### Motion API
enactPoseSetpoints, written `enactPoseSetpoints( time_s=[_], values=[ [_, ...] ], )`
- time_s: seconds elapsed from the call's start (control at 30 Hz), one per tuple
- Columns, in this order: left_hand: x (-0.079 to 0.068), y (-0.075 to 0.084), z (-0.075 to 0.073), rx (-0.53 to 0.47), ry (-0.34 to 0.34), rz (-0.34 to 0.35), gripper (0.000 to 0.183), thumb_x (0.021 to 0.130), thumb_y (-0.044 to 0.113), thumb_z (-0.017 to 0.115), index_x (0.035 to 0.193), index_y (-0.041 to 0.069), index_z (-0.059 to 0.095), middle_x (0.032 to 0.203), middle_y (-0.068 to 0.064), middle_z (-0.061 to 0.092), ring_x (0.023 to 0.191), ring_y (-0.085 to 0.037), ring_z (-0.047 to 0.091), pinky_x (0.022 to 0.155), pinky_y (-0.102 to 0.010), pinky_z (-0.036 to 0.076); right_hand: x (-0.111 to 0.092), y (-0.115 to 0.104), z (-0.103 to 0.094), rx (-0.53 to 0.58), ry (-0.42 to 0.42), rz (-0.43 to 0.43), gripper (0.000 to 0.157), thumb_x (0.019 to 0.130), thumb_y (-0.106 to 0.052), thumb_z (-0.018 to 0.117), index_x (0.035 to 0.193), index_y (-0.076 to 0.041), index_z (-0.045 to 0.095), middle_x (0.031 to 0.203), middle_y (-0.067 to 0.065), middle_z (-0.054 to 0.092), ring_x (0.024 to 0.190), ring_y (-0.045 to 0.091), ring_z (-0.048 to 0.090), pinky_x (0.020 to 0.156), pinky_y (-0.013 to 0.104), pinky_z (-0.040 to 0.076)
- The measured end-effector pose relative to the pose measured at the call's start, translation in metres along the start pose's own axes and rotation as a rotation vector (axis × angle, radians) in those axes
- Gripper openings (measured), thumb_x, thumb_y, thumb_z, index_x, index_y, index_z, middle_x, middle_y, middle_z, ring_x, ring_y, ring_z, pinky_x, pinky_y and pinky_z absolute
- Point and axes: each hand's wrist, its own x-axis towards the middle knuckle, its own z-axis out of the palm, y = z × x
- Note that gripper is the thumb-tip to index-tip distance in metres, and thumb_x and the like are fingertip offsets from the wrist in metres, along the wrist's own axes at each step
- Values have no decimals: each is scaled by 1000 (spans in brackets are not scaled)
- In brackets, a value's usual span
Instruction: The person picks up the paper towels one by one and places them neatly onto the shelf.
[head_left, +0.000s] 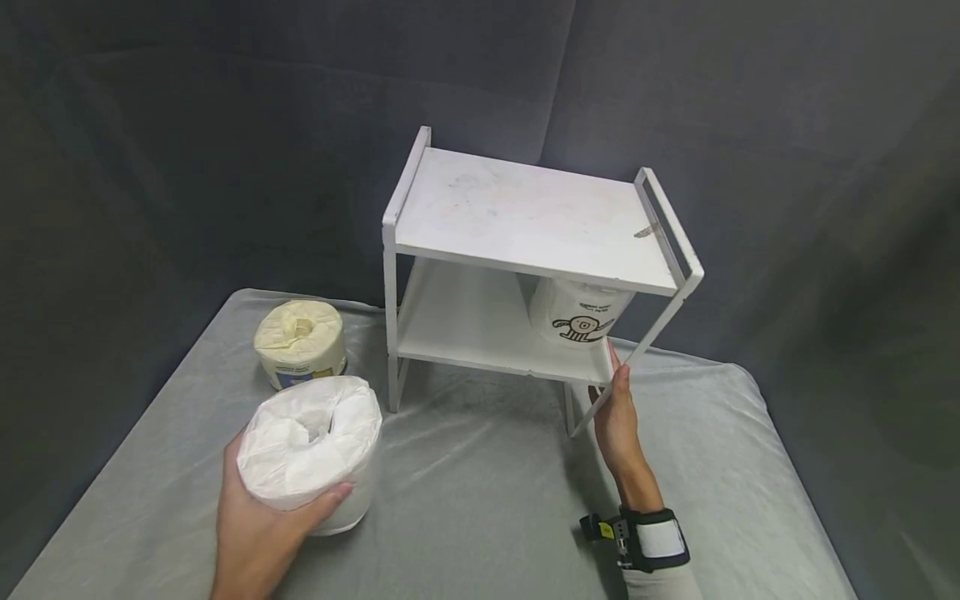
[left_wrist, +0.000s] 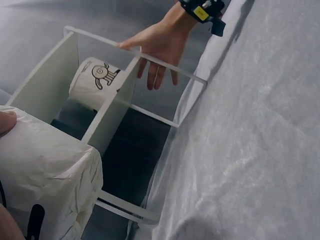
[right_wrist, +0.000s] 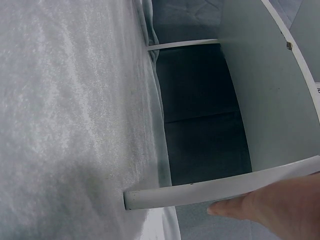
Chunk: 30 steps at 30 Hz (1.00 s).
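My left hand (head_left: 262,517) grips a white paper-wrapped toilet roll (head_left: 311,442) from its left and near side, above the table. The wrapped roll also fills the lower left of the left wrist view. My right hand (head_left: 618,417) touches the right side frame of a small white two-tier shelf (head_left: 532,217) near its lower board. In the left wrist view, the right hand's fingers (left_wrist: 159,75) extend straight behind the frame bar. Another white toilet roll (head_left: 577,312), printed with a cartoon dog, stands at the right end of the lower board, partly hidden by the top board.
A cream-wrapped toilet roll (head_left: 300,342) stands on the table, left of the shelf. Light grey cloth covers the table (head_left: 465,508). Dark grey curtain (head_left: 300,167) hangs behind and at both sides. A black band (head_left: 652,537) circles my right wrist.
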Motion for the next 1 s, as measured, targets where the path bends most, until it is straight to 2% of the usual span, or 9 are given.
enactPoseSetpoints(
  time_s=[0.13,0.43,0.73,0.87,1.0],
  values=[
    [0,4,4,-17,-16,26,113,47,3,94,145,14,40,130,4,53,114,-8,49,94,-14,36,1,0,0,0,6,-5,66,103,-52,15,160,-18,13,163,5,16,150,21,6,117,56,-2],
    [-1,12,12,-26,-56,64,114,46,8,95,145,20,40,131,7,55,114,-8,50,94,-15,36,0,-1,-1,10,8,-15,68,102,-54,17,160,-18,11,164,6,13,150,23,4,115,59,-4],
    [0,20,22,-134,-111,123,114,46,3,94,146,20,40,135,3,54,117,-12,51,96,-17,39,0,1,-1,16,25,1,70,102,-54,17,160,-15,12,163,8,16,150,23,7,117,56,-2],
    [0,24,27,-162,-136,123,115,46,2,94,146,18,39,136,1,53,119,-13,51,97,-17,40,0,1,1,28,34,13,74,102,-55,18,159,-10,11,162,12,17,149,24,8,117,55,-2],
    [1,29,33,-173,-155,120,114,47,3,95,145,18,39,136,1,53,119,-13,51,98,-18,39,1,1,0,16,24,-2,70,102,-54,18,159,-13,12,162,10,16,150,24,7,117,56,-2]
  ],
)
